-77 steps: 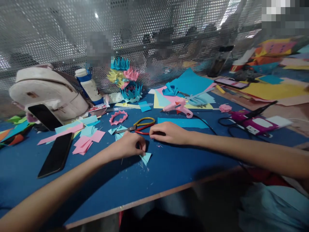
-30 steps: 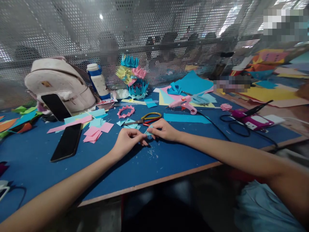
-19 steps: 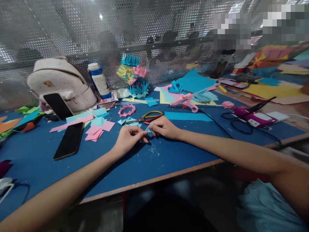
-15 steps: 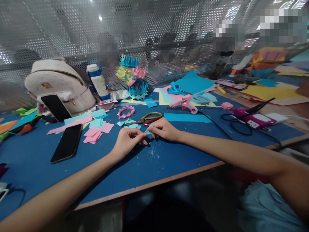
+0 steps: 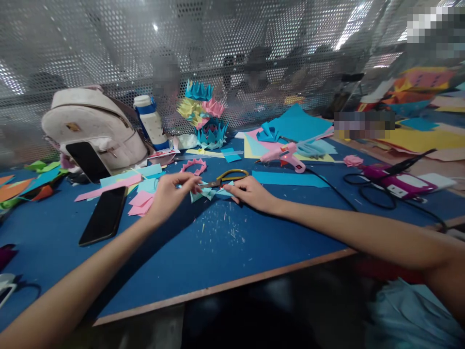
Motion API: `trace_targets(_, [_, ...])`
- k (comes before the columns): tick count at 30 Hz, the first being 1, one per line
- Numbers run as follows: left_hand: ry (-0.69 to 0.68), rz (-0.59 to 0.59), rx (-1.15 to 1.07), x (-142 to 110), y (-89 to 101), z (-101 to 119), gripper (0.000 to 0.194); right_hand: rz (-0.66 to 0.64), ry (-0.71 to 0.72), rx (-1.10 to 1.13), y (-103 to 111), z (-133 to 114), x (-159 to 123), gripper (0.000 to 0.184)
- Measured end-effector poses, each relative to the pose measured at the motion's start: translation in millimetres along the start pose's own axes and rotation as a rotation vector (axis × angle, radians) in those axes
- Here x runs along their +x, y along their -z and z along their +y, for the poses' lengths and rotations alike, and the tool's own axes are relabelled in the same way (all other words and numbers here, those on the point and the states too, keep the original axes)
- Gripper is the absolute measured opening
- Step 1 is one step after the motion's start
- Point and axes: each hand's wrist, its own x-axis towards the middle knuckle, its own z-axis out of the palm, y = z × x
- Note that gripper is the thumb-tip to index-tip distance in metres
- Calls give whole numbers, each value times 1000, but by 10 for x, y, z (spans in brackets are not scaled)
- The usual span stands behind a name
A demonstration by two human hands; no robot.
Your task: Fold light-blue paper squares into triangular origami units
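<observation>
My right hand [image 5: 256, 195] is closed, its thumb and fingers pinching a small light blue folded paper piece [image 5: 223, 192]. To its left, my left hand [image 5: 169, 193] has thumb and fingertips pressed together over several light blue folded paper pieces [image 5: 203, 195]; whatever lies between those fingertips is hidden. Scissors with yellow handles [image 5: 232, 174] lie just behind both hands, blades toward the left fingertips. A pink zigzag paper ring [image 5: 194, 167] rests behind the left hand. Pink paper squares [image 5: 141, 202] are partly covered by the left hand.
A black phone [image 5: 103, 215] lies at left, before a white backpack [image 5: 92, 123] and a bottle [image 5: 150, 123]. A pink glue gun [image 5: 286, 157] and a blue paper strip [image 5: 288, 179] lie right of the scissors. Folded paper crowns [image 5: 210, 133] are stacked behind. A cable crosses the right side.
My left hand has parted from my right hand and moved left, over the light blue pieces. The right hand stays near its place with a light blue folded piece.
</observation>
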Motion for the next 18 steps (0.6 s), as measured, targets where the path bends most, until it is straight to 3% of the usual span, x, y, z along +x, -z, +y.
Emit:
trace_targets(5, [202,85,387,159,803,-456,30,-28,-4,-163,-4,29,10,53])
trace_targets(8, [291,-13,557,142,1084,-689,33,-28,31,-244,-19,30,19,47])
trace_targets(11, [317,-153,639,167,1141,-869,34,-4,50,-291,-27,17,19,41])
trace_targets(18, [301,-369,723,308,1035,-1177,32,63,69,-298,-12,-37,-12,29])
